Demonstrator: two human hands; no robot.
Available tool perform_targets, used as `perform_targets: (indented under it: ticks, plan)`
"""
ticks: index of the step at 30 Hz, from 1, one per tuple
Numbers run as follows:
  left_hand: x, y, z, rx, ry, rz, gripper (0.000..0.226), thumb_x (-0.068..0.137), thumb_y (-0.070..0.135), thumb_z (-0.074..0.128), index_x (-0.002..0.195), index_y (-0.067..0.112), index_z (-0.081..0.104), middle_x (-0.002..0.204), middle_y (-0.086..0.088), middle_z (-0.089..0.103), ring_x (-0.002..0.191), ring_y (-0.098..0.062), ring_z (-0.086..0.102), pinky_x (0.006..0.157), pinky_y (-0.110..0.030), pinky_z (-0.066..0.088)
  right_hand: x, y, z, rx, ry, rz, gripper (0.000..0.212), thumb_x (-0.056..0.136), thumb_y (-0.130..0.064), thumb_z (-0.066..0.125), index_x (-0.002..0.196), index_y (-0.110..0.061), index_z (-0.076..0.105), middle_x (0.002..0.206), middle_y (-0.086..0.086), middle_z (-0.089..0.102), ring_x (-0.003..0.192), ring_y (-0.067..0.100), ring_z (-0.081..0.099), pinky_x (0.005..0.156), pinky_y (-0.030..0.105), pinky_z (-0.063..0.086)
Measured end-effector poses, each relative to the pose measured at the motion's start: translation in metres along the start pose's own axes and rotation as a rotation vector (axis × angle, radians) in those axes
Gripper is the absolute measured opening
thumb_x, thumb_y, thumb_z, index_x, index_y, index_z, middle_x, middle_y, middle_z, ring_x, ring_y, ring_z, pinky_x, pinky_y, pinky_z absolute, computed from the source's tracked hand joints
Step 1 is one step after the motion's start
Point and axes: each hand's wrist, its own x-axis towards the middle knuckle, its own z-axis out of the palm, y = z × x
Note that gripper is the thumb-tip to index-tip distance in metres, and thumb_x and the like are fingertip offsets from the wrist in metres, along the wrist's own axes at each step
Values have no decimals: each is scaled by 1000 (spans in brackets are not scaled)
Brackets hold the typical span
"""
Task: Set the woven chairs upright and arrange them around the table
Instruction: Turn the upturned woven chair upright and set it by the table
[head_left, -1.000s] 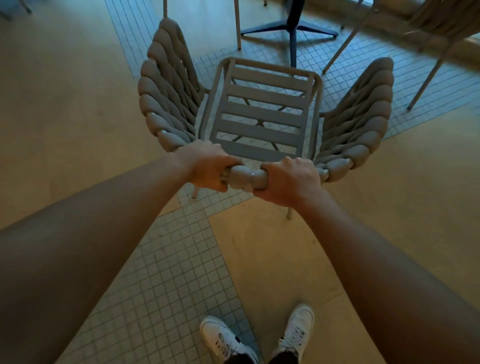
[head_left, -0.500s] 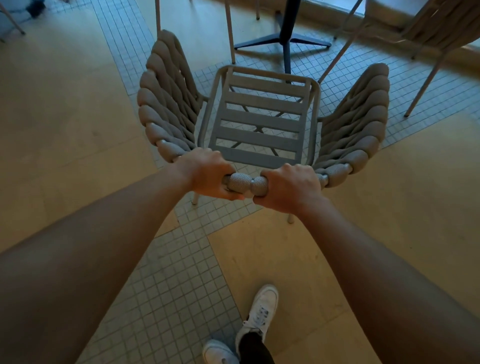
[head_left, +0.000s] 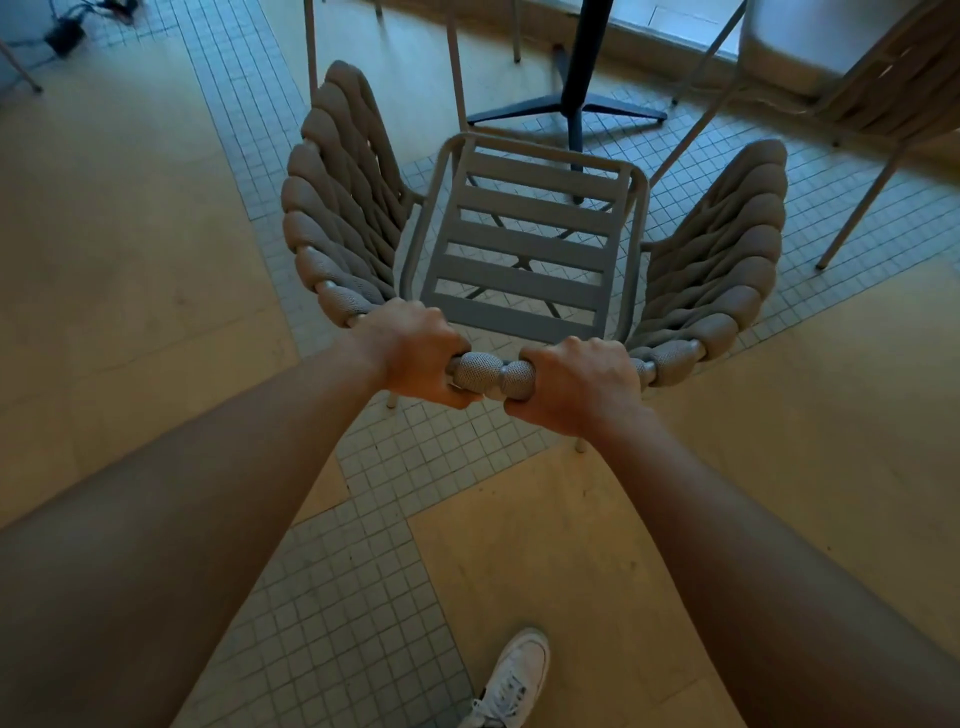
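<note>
A grey woven chair (head_left: 524, 244) stands upright in front of me, its slatted seat facing up between two thick woven side panels. My left hand (head_left: 410, 358) and my right hand (head_left: 576, 387) are both closed on the padded top rail of its backrest, side by side. Just beyond the chair rises the table's dark centre post (head_left: 584, 67) on a star-shaped foot. Another woven chair (head_left: 878, 78) stands at the far right, only partly in view.
Thin chair legs (head_left: 457, 67) stand to the left of the table foot. The floor is tan panels crossed by bands of small pale tiles. A dark cable and plug (head_left: 65, 34) lie at the top left. My white shoe (head_left: 514, 675) is at the bottom.
The chair has travelled forward with both hands on it, closer to the table post. I have stepped forward; only one shoe shows now.
</note>
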Motion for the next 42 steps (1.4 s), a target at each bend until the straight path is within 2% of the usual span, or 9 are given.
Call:
perform_targets:
  ticks: [6, 11, 13, 16, 25, 29, 33, 35, 42]
  plan:
    - [29, -22, -10, 28, -2, 16, 70, 76, 88, 33, 107, 37, 70, 75, 14, 68, 65, -6, 65, 61, -29, 56, 32, 16, -5, 3, 4, 9, 43, 77, -72, 60, 100, -36, 65, 65, -15, 43, 62, 15, 53, 63, 32, 38]
    - [39, -31, -16, 0, 31, 27, 70, 73, 88, 29, 92, 35, 69, 67, 17, 61, 58, -6, 60, 59, -28, 54, 44, 23, -9, -19, 0, 10, 42, 80, -70, 59, 104, -36, 65, 71, -13, 52, 61, 15, 53, 62, 30, 41]
    - [50, -40, -20, 11, 38, 28, 67, 74, 87, 30, 94, 36, 69, 59, 18, 52, 55, -5, 56, 54, -25, 48, 57, 28, -15, -22, -28, 29, 41, 80, -70, 58, 104, -38, 64, 71, -14, 52, 63, 15, 54, 63, 31, 40]
    - [72, -62, -23, 42, 52, 55, 68, 74, 89, 30, 96, 38, 69, 60, 17, 56, 51, -1, 52, 48, -21, 35, 82, 36, -22, -10, -61, 70, 40, 79, -73, 56, 100, -40, 62, 73, -13, 54, 67, 16, 56, 66, 33, 41]
    - [122, -127, -35, 53, 57, 158, 65, 74, 90, 32, 85, 34, 64, 58, 14, 53, 49, -1, 51, 48, -23, 46, 149, 45, -33, -34, -17, 154, 41, 76, -76, 53, 93, -40, 62, 66, -15, 55, 62, 14, 56, 63, 32, 36]
    - [142, -143, -40, 57, 64, 192, 70, 72, 91, 25, 86, 34, 65, 57, 14, 53, 48, -1, 50, 45, -21, 37, 169, 54, -41, -29, -31, 153, 41, 78, -77, 53, 95, -41, 61, 66, -16, 55, 60, 11, 54, 61, 30, 35]
    - [162, -159, -46, 73, 103, 205, 65, 75, 87, 31, 81, 31, 65, 55, 14, 51, 46, -1, 49, 43, -19, 31, 191, 65, -47, -18, -24, 195, 60, 67, -85, 32, 95, -41, 61, 71, -14, 60, 65, 15, 58, 65, 32, 45]
    - [177, -169, -50, 82, 107, 204, 66, 74, 88, 31, 80, 31, 64, 54, 14, 48, 45, 0, 45, 44, -19, 30, 204, 71, -50, -18, -7, 210, 66, 61, -86, 23, 91, -41, 60, 71, -14, 58, 66, 16, 57, 65, 33, 42]
    - [228, -199, -67, 95, 108, 195, 62, 73, 90, 33, 76, 32, 56, 55, 14, 48, 46, -2, 45, 46, -21, 36, 254, 107, -60, -21, -26, 191, 49, 72, -82, 43, 90, -40, 61, 68, -15, 56, 65, 14, 58, 64, 32, 41]
